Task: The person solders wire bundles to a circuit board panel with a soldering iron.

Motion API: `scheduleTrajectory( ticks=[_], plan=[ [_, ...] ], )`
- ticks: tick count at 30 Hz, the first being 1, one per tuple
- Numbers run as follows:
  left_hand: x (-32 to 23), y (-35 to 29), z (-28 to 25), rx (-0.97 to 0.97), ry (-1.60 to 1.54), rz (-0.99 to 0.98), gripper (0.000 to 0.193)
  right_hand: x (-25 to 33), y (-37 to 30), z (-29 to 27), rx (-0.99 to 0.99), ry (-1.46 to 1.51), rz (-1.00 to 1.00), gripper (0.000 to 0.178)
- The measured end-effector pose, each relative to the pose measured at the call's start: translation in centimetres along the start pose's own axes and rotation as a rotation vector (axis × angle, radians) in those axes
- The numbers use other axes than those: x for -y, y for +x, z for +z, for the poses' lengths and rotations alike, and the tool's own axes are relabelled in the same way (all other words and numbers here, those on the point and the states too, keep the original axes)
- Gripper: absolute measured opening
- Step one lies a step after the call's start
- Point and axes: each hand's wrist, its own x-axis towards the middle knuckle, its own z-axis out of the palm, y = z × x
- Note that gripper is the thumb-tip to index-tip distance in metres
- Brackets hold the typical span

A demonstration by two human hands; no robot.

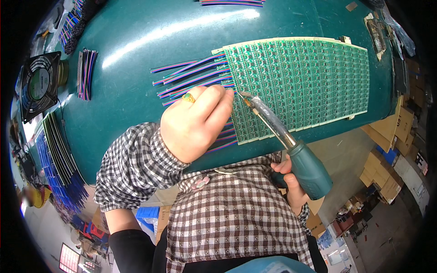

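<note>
A sheet of joined green circuit boards (300,86) lies on the table in front of me. Strips of multicoloured ribbon wire (191,82) run out from its left edge. My left hand (193,125), with a ring on one finger, has thumb and fingers pinched at that edge, closed on a ribbon wire whose end is mostly hidden. In my right hand (293,184) is a soldering iron (312,168) with a thick green handle. Its metal barrel slants up and left across the boards, and the tip is close beside my left fingertips.
A black square fan (41,86) stands at the table's left side, with a bundle of loose wires (86,75) near it. Wired board strips (61,164) hang at the lower left. More wires (232,2) lie at the far edge. Cardboard boxes (382,175) sit on the floor at right.
</note>
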Motion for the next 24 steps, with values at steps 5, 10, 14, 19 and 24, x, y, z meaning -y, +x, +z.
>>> scheduleTrajectory(
  ticks=[5, 10, 14, 19, 24],
  plan=[
    [-0.1, 0.03, -0.16, 0.007, -0.007, 0.002, 0.029, -0.03, -0.09, 0.04, -0.009, 0.017, 0.018, 0.055],
    [-0.59, 0.19, -0.58, 0.05, -0.061, -0.08, 0.034, -0.1, 0.01, 0.06, 0.006, 0.008, 0.018, 0.055],
    [-0.02, -0.03, 0.02, 0.011, -0.001, 0.0, 0.029, -0.2, -0.02, 0.05, 0.01, 0.022, 0.004, 0.054],
    [-0.03, 0.0, 0.12, 0.001, -0.009, 0.006, 0.029, -0.32, -0.1, -0.04, 0.017, 0.017, 0.007, 0.054],
    [-0.02, -0.14, -0.02, 0.012, -0.005, -0.004, 0.03, -0.36, -0.15, -0.02, -0.011, 0.039, -0.007, 0.054]
  ],
)
